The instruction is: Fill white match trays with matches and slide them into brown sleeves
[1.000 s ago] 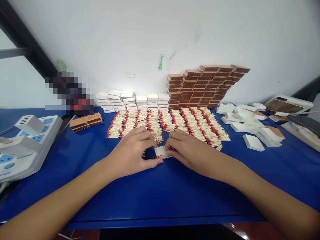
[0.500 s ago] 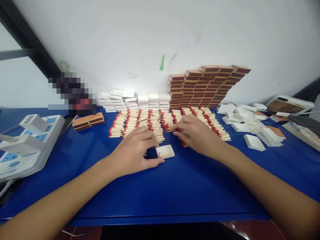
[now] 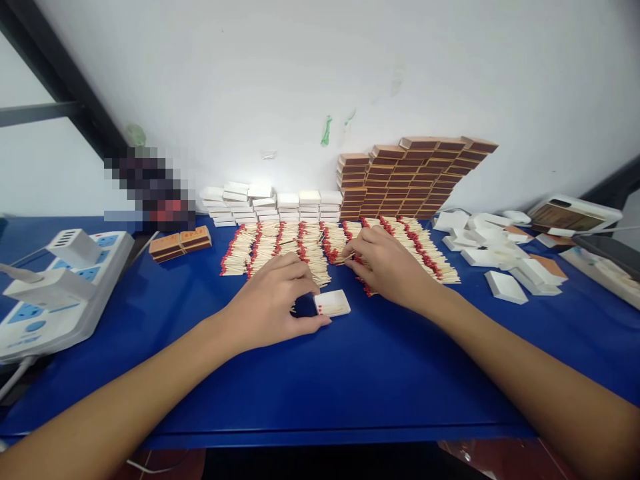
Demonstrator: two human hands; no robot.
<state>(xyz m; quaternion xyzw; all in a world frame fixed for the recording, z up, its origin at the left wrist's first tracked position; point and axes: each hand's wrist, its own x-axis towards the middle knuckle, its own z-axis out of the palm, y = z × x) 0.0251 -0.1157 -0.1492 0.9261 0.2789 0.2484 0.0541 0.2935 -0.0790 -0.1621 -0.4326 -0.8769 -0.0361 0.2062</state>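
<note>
A small white matchbox tray [image 3: 336,300] lies on the blue table with a few red-headed matches inside. My left hand [image 3: 277,300] holds its left end, thumb at the near side and a finger at the far side. My right hand [image 3: 383,260] is in a pinch over the rows of matches [image 3: 313,260], behind and right of the tray. Between its thumb and forefinger is a thin matchstick [image 3: 349,257], partly hidden by the fingers. The rows lie side by side, with red heads mostly to the left. My right palm hides some of them.
White trays [image 3: 289,201] and brown matchboxes [image 3: 395,180] are stacked against the wall. Loose white trays [image 3: 505,287] lie on the right, near a white device [image 3: 575,213]. A power strip [image 3: 100,293] and a tied matchbox bundle [image 3: 181,244] are on the left.
The view has shifted slightly. My right fingers have moved a little over the matches, and the pinched matchstick is tilted up more. My left hand still holds the tray in place.
</note>
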